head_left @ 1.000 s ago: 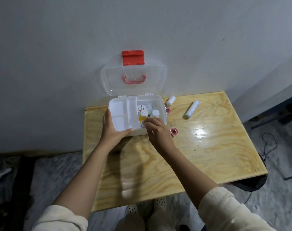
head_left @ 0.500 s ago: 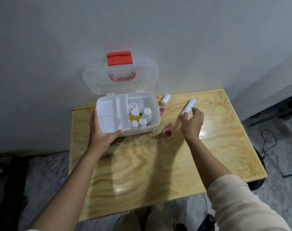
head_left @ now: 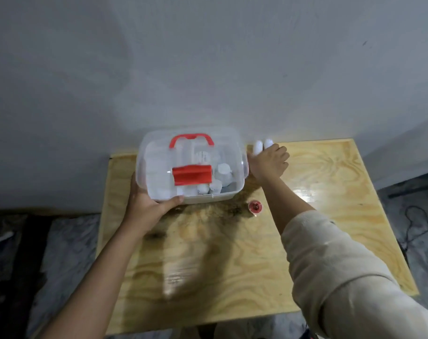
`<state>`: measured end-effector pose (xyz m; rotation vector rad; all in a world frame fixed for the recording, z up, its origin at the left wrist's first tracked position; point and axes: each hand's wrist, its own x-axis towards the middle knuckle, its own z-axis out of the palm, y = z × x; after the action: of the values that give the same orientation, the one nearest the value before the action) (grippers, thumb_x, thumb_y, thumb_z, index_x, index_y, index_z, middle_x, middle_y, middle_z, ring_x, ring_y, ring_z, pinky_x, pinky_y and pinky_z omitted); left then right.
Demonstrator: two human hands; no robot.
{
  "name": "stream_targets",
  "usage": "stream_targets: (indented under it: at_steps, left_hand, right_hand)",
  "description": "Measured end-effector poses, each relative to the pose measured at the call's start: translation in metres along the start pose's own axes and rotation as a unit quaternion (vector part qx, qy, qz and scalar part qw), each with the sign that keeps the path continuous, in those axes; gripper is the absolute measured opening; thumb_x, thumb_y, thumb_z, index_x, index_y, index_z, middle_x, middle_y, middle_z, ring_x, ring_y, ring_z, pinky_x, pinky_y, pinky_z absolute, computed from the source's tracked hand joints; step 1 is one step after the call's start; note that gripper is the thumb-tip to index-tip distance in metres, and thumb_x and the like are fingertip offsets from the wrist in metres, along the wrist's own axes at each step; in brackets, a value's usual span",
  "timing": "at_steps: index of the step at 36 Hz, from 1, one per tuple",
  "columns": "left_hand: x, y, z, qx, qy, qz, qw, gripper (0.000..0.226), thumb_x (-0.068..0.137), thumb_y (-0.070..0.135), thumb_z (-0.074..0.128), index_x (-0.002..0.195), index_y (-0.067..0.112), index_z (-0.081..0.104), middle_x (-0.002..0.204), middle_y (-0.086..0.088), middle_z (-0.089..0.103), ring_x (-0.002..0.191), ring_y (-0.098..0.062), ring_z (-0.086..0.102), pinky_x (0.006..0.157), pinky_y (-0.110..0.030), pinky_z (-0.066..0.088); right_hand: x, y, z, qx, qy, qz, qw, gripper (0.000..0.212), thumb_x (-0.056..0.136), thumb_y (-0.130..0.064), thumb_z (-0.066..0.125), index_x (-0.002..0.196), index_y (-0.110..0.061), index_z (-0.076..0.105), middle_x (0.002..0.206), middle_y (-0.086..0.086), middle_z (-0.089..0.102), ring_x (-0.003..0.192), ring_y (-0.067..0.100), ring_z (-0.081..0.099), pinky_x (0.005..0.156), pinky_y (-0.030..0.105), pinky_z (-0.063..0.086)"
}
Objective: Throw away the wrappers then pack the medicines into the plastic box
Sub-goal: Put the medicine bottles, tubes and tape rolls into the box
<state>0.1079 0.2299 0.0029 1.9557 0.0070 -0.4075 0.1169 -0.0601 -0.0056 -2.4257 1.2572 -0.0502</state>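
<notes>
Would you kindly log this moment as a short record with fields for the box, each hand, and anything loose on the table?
box: plastic box, clear lid down, red latch on top, white bottles inside
left hand: left hand grips the box's near left corner
right hand: right hand beside the box, holding two white rolls
loose items: small red cap on the wooden table

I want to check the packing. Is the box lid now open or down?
Down. The clear lid covers the box, its red latch toward the front. Whether it is latched, cannot tell.
</notes>
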Motion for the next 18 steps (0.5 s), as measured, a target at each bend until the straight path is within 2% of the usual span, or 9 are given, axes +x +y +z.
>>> stream_targets:
  at_steps: [3, 6, 11, 13, 17, 18]
  left_hand:
    - [0.001, -0.003, -0.002, -0.010, -0.012, -0.014, 1.000, 0.114, 0.035, 0.064, 0.089, 0.134, 0.025, 0.048, 0.130, 0.003, 0.060, 0.119, -0.011, 0.058, 0.100, -0.041, 0.049]
    - [-0.001, 0.002, -0.001, -0.024, -0.008, -0.017, 1.000, 0.113, 0.029, 0.068, 0.087, 0.129, 0.025, 0.054, 0.125, 0.005, 0.063, 0.115, -0.011, 0.060, 0.099, -0.039, 0.050]
    - [-0.006, 0.009, 0.003, -0.022, -0.013, -0.033, 0.999, 0.095, 0.034, 0.055, 0.085, 0.121, 0.026, 0.060, 0.116, 0.007, 0.066, 0.111, -0.014, 0.061, 0.098, -0.038, 0.049]
    - [-0.007, 0.012, 0.002, -0.012, -0.012, -0.038, 0.999, 0.097, 0.034, 0.054, 0.088, 0.123, 0.026, 0.058, 0.117, 0.008, 0.066, 0.111, -0.013, 0.061, 0.097, -0.038, 0.050]
    - [-0.006, 0.017, 0.003, -0.005, -0.008, -0.044, 0.999, 0.077, 0.053, 0.025, 0.092, 0.123, 0.021, 0.058, 0.115, 0.006, 0.065, 0.108, -0.014, 0.060, 0.080, -0.020, 0.046]
    - [-0.006, 0.019, 0.003, -0.006, -0.006, -0.044, 0.999, 0.082, 0.050, 0.029, 0.092, 0.124, 0.021, 0.057, 0.115, 0.007, 0.064, 0.107, -0.012, 0.060, 0.076, -0.016, 0.045]
  right_hand:
    - [-0.005, 0.004, -0.001, -0.015, -0.015, -0.039, 0.999, 0.051, 0.089, -0.037, 0.051, 0.119, 0.003, 0.041, 0.123, 0.020, 0.044, 0.114, 0.035, 0.042, 0.093, 0.042, 0.039]
    - [-0.010, 0.011, -0.004, -0.008, -0.031, -0.056, 0.998, 0.046, 0.090, -0.028, 0.053, 0.118, 0.005, 0.041, 0.123, 0.023, 0.044, 0.113, 0.037, 0.042, 0.092, 0.043, 0.040]
    - [-0.020, 0.024, -0.015, 0.103, -0.029, -0.028, 0.994, 0.040, 0.092, -0.020, 0.046, 0.120, 0.007, 0.040, 0.124, 0.025, 0.042, 0.113, 0.039, 0.040, 0.090, 0.044, 0.038]
    - [-0.029, 0.027, -0.021, 0.191, -0.022, -0.030, 0.981, 0.038, 0.092, -0.021, 0.048, 0.118, 0.006, 0.042, 0.117, 0.021, 0.043, 0.103, 0.034, 0.044, 0.082, 0.039, 0.038]
    - [-0.059, 0.027, -0.038, 0.339, -0.023, -0.079, 0.937, 0.027, 0.090, -0.026, 0.051, 0.100, -0.002, 0.048, 0.091, 0.010, 0.045, 0.068, 0.015, 0.043, 0.060, 0.032, 0.036]
    - [-0.069, 0.026, -0.043, 0.359, -0.030, -0.085, 0.929, 0.025, 0.092, -0.025, 0.051, 0.102, -0.003, 0.048, 0.090, 0.008, 0.046, 0.067, 0.011, 0.043, 0.058, 0.027, 0.036]
